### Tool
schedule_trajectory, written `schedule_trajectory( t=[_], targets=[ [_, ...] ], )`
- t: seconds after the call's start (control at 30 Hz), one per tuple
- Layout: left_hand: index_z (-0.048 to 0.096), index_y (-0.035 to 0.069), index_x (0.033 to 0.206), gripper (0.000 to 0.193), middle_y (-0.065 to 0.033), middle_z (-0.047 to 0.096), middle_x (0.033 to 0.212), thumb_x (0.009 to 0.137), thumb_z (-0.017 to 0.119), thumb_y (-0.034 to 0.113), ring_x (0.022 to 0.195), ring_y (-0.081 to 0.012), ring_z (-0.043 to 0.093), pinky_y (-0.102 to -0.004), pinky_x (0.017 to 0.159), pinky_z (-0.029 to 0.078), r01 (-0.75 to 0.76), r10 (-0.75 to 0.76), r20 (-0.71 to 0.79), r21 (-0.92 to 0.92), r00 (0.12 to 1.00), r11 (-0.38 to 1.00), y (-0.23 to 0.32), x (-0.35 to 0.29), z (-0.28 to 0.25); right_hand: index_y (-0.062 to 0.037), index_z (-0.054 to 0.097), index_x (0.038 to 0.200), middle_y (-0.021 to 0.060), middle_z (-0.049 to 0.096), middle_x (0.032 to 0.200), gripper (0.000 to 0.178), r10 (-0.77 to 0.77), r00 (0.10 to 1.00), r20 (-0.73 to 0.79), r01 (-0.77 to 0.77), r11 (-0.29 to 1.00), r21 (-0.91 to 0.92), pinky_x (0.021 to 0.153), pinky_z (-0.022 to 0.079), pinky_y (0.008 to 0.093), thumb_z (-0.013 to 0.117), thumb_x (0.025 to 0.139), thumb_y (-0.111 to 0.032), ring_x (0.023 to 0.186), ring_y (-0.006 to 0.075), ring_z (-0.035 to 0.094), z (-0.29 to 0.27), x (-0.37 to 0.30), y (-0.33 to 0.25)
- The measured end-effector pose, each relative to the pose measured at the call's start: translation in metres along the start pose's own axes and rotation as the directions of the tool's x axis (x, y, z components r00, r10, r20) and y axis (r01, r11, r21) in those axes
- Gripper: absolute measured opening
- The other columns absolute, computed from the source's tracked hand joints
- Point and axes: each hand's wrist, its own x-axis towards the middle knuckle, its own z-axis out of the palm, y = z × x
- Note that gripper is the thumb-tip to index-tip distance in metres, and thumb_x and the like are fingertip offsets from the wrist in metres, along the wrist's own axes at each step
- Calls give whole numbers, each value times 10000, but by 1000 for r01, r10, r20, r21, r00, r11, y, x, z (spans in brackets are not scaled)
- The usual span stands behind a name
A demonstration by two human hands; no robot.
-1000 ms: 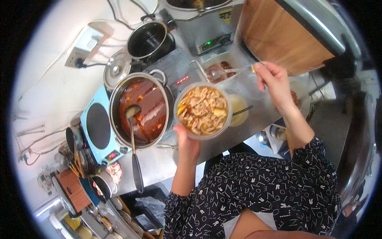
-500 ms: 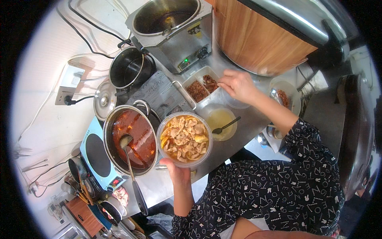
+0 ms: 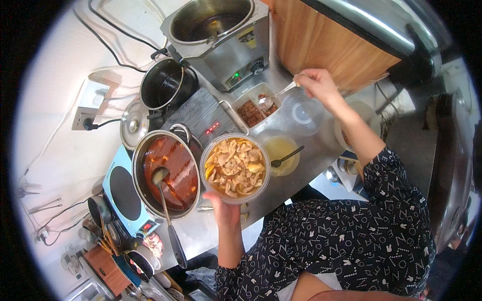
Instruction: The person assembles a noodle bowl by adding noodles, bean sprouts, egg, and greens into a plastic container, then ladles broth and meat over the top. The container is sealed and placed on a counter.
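My left hand (image 3: 226, 209) supports a clear round plastic tub (image 3: 268, 173) from its near side. Sliced meat (image 3: 235, 164) in yellowish broth fills it. My right hand (image 3: 320, 89) pinches the handle of a metal spoon (image 3: 287, 89), whose bowl dips into the far compartment of a white divided condiment box (image 3: 245, 94). Dark red chilli seasoning (image 3: 249, 114) lies in the nearer compartment. Below the right hand rests a clear round lid (image 3: 303, 114). Beside the tub, a bowl of pale yellow liquid (image 3: 277, 146) has a black spoon (image 3: 287, 156) in it.
Left of the tub stands a steel pot (image 3: 136, 175) of red broth with a ladle (image 3: 171, 228) in it. Behind are a scale with a lit red display (image 3: 211, 128), a black pot (image 3: 160, 83) and a steel heated cooker (image 3: 226, 55). A blue hotplate (image 3: 123, 193) sits further left.
My right hand has risen away from the condiment box toward the upper right, and the spoon now shows clearly. The scale's display is now lit. My left hand keeps the tub almost in place.
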Motion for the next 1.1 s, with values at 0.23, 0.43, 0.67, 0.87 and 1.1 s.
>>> schedule_trajectory(
  t=[0.23,0.43,0.67,0.87,1.1],
  targets=[
    [249,4,1503,828,-144,346,1531,967,342,630,1396,-284,363,-444,1168,281,-15,14,-52,-26,999,1000,-12,13,-1,-19,660,844,4,527,680,197,-453,890,51,455,890,-33,531,377,258,652,924,-199,603,102,518,23,-70,-51],
    [228,7,1512,883,-147,314,1552,939,344,668,1408,-290,347,-449,1170,278,-29,29,28,-24,999,999,-9,11,-2,-26,635,859,104,573,816,141,-724,665,181,674,478,-563,636,507,399,665,873,-163,735,294,616,37,-20,-37],
    [204,39,1524,1016,-140,305,1555,838,422,756,1408,-293,346,-454,1168,289,-46,47,-49,30,998,999,-7,2,-6,-63,637,844,105,590,845,99,-606,668,432,710,346,-613,674,529,448,653,847,-160,784,337,639,44,8,10],
    [200,40,1526,988,-131,301,1559,861,392,745,1414,-286,338,-446,1171,282,-27,29,-56,35,998,999,-4,-4,-7,-30,682,844,192,658,820,203,-471,844,257,528,641,-557,727,513,497,641,855,-229,800,407,637,25,11,1],
    [197,41,1527,955,-131,293,1563,885,362,728,1415,-287,337,-444,1171,282,-12,15,-55,51,998,999,2,-2,-1,-22,683,838,98,579,583,275,-193,981,-34,167,913,-372,542,463,337,647,889,-290,535,174,583,2,16,6]
  ],
)
